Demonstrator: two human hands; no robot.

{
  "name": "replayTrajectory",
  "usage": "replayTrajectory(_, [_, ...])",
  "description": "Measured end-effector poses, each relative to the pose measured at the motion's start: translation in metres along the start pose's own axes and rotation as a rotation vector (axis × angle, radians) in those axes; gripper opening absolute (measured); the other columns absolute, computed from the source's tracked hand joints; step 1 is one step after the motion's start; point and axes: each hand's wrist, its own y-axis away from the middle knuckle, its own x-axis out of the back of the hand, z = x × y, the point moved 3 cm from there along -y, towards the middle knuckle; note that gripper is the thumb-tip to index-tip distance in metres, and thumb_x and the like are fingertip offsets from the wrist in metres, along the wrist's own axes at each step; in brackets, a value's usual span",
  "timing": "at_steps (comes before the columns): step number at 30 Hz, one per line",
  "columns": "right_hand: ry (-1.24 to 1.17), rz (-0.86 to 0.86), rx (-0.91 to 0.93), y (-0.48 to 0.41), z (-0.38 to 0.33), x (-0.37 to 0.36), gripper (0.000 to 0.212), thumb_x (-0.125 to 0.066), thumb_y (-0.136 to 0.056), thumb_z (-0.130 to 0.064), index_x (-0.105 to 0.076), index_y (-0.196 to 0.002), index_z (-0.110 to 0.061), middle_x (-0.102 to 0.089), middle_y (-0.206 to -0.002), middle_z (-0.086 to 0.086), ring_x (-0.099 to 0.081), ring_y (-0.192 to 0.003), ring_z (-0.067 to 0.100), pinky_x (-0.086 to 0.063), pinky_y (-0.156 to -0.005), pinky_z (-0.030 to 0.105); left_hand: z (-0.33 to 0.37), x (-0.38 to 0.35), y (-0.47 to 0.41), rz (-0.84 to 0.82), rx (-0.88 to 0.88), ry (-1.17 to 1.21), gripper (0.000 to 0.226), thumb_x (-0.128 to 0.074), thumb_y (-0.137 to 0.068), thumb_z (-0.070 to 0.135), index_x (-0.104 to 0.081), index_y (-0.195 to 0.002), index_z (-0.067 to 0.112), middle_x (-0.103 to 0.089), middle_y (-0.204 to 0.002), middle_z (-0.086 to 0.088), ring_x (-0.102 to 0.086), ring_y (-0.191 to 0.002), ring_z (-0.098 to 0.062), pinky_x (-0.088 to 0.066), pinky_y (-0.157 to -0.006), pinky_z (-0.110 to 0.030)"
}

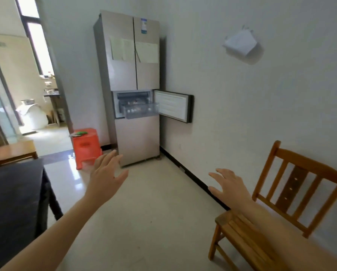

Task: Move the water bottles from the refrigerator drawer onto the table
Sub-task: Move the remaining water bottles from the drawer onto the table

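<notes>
Far left edge, approx 9 o'clock: table (15,192) w/ dark cover, nothing visible on the part in view. Behind it a small wooden table (11,151), then a doorway to a bright room. Orange plastic stool (86,146) stands near the fridge's left bottom corner. Left hand (107,175) raised over the floor, fingers spread, palm fwd, grasping nothing; it overlaps the stool's lower right corner in view but is well short of it. Refrigerator (132,83) at 12 o'clock against the back wall, upper doors closed w/ papers stuck on. Mid-level door (173,107) swung out to the right; clear drawer (141,111) pulled out. Water bottles (136,110) lie inside the drawer — seen only as small pale caps/shapes, count unclear. From both hands the drawer sits up toward 12–1 o'clock, well apart, no contact. Right hand (229,185) at approx 3 o'clock of the left hand, also splayed and empty, above the floor near the black skirting. Wooden chair (277,202) at 4 o'clock; right forearm passes over its seat. Paper (241,44) taped on the right wall.
</notes>
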Motion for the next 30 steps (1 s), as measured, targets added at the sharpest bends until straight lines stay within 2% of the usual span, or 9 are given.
replayTrajectory(7, [0.04, 0.041, 0.139, -0.124, 0.023, -0.009, 0.053, -0.045, -0.093, -0.042, -0.035, -0.141, -0.023, -0.029, -0.149, 0.003, -0.023, -0.139, 0.02, -0.026, -0.107, 0.034, -0.024, -0.057, -0.082, 0.063, 0.083, -0.013, 0.045, -0.066, -0.082, 0.016, -0.053, -0.124, 0.006, -0.045, -0.139, -0.016, -0.035, -0.13, -0.035, -0.026, -0.107, -0.046])
replayTrajectory(10, [0.038, 0.118, 0.196, -0.175, 0.04, 0.002, 0.05, -0.056, -0.086, -0.038, -0.052, -0.13, -0.014, -0.047, -0.137, 0.015, -0.041, -0.129, 0.032, -0.037, -0.098, 0.046, -0.02, -0.086, -0.125, 0.073, 0.106, 0.0, 0.045, -0.065, -0.083, 0.017, -0.053, -0.125, 0.006, -0.045, -0.139, -0.016, -0.034, -0.131, -0.036, -0.028, -0.106, -0.048])
replayTrajectory(12, [0.011, 0.181, 0.178, -0.209, 0.059, 0.005, 0.045, -0.063, -0.082, -0.033, -0.06, -0.121, -0.011, -0.057, -0.126, 0.017, -0.051, -0.119, 0.035, -0.045, -0.088, 0.048, -0.015, -0.112, -0.159, 0.068, 0.103, 0.01, 0.046, -0.065, -0.083, 0.019, -0.053, -0.126, 0.007, -0.043, -0.141, -0.015, -0.033, -0.132, -0.034, -0.027, -0.108, -0.046])
replayTrajectory(15, [-0.002, 0.162, 0.14, -0.233, 0.084, -0.013, 0.045, -0.052, -0.079, -0.042, -0.067, -0.108, -0.012, -0.066, -0.112, 0.014, -0.063, -0.103, 0.033, -0.053, -0.072, 0.044, -0.005, -0.151, -0.189, 0.018, 0.087, 0.005, 0.048, -0.065, -0.083, 0.018, -0.052, -0.127, 0.006, -0.042, -0.142, -0.014, -0.031, -0.133, -0.032, -0.025, -0.109, -0.043])
replayTrajectory(18, [-0.009, 0.085, 0.126, -0.261, 0.114, -0.044, 0.052, -0.041, -0.078, -0.048, -0.067, -0.108, -0.014, -0.066, -0.11, 0.013, -0.064, -0.101, 0.032, -0.053, -0.071, 0.043, 0.003, -0.195, -0.224, -0.029, 0.069, -0.011, 0.049, -0.065, -0.083, 0.02, -0.051, -0.129, 0.008, -0.041, -0.143, -0.013, -0.029, -0.135, -0.031, -0.024, -0.11, -0.043])
replayTrajectory(22, [-0.045, 0.119, 0.124, -0.313, 0.152, -0.055, 0.054, -0.039, -0.082, -0.049, -0.063, -0.117, -0.015, -0.06, -0.122, 0.014, -0.058, -0.112, 0.033, -0.049, -0.082, 0.045, 0.011, -0.24, -0.275, -0.048, 0.069, -0.031, 0.049, -0.062, -0.085, 0.023, -0.049, -0.131, 0.011, -0.038, -0.145, -0.011, -0.026, -0.136, -0.029, -0.022, -0.111, -0.041])
replayTrajectory(25, [-0.034, 0.124, 0.137, -0.367, 0.186, -0.057, 0.05, -0.045, -0.093, -0.042, -0.041, -0.138, -0.021, -0.035, -0.146, 0.005, -0.029, -0.137, 0.022, -0.029, -0.105, 0.037, 0.028, -0.272, -0.321, -0.007, 0.058, -0.039, 0.048, -0.061, -0.086, 0.022, -0.049, -0.131, 0.01, -0.038, -0.145, -0.012, -0.026, -0.136, -0.03, -0.02, -0.112, -0.04])
replayTrajectory(27, [-0.028, 0.094, 0.146, -0.405, 0.205, -0.058, 0.052, -0.045, -0.093, -0.042, -0.034, -0.141, -0.023, -0.029, -0.149, 0.003, -0.022, -0.139, 0.019, -0.023, -0.108, 0.034, 0.037, -0.285, -0.349, 0.007, 0.082, -0.035, 0.047, -0.059, -0.086, 0.026, -0.05, -0.129, 0.009, -0.039, -0.144, -0.013, -0.028, -0.135, -0.031, -0.02, -0.111, -0.04])
replayTrajectory(30, [-0.04, 0.098, 0.198, -0.468, 0.223, -0.055, 0.053, -0.047, -0.092, -0.041, -0.036, -0.14, -0.02, -0.032, -0.148, 0.007, -0.025, -0.138, 0.021, -0.027, -0.107, 0.035, 0.04, -0.296, -0.389, 0.056, 0.116, -0.045, 0.062, -0.044, -0.078, 0.047, -0.054, -0.125, 0.009, -0.045, -0.139, -0.015, -0.034, -0.131, -0.034, -0.025, -0.109, -0.044])
